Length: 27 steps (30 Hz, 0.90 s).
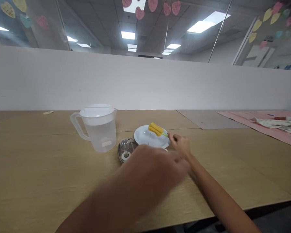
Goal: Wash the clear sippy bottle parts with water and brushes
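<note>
My right hand (180, 144) is closed on the green handle of a sponge brush (156, 128) with a yellow foam head. The foam head is over a white dish (142, 137) on the table. Nearer the camera, my left hand (157, 165) reaches across from the lower left, its fingers smeared by motion and turned away. Behind it, partly covered, a round dark metal tray (119, 152) holds a clear glass-like piece (124, 144) and a small white ring-shaped part (125, 156). What else lies on the tray is hidden by my left hand.
A translucent lidded pitcher (103, 132) stands left of the tray, handle to the left. A pink cloth (242, 119) with fabric items (278, 124) lies at the far right. A white wall (145, 81) rises behind the tan table (50, 178). A small flat piece (48, 112) lies far left.
</note>
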Motion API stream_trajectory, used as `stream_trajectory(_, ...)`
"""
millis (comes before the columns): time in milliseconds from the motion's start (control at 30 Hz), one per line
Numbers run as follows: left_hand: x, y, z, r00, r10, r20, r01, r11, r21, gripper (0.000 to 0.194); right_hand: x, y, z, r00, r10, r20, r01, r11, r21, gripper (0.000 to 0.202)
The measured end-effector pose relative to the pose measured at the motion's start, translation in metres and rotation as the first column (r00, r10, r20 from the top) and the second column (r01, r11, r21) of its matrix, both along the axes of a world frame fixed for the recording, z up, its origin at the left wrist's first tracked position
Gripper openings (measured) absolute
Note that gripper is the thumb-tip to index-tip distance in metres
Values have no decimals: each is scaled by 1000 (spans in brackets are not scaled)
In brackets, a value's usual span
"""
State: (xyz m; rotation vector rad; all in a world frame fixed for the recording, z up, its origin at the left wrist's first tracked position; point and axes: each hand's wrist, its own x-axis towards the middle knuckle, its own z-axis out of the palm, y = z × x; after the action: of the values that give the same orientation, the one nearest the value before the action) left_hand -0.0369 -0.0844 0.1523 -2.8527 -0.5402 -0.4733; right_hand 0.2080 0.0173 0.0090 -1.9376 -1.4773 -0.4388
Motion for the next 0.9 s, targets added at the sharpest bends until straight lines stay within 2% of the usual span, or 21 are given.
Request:
stream_trajectory(100,14,36,-11,978,197,-69,-203,974,-100,16,1,1,1,999,-24,-23,24,1000,6,60)
stream_trajectory(200,25,73,-25,942,267,-204,-317,908,-275,49,3,3,0,997,-39,-63,40,999,8,59)
stream_trajectory(267,31,91,-35,942,251,-223,-322,864,-387,63,5,4,-1,995,-43,-88,44,999,16,59)
stream_trajectory(333,37,101,-44,955,183,-233,-278,826,-490,68,6,6,-2,993,-42,-114,45,999,26,57)
stream_trajectory(400,42,105,-52,962,137,-234,-246,806,-539,70,8,7,-3,989,-39,-141,45,998,41,54)
stream_trajectory(533,47,107,-63,969,160,-190,-240,805,-543,67,11,9,-7,983,-13,-183,29,996,85,39)
stream_trajectory(700,48,110,-64,983,92,-162,-164,841,-516,42,13,10,-9,981,39,-191,-16,992,123,28)
stream_trajectory(800,49,112,-64,989,56,-134,-116,855,-506,43,14,10,-9,980,45,-196,-19,991,131,27)
stream_trajectory(900,49,110,-63,991,58,-124,-115,836,-537,46,15,12,-11,979,34,-201,-9,992,126,27)
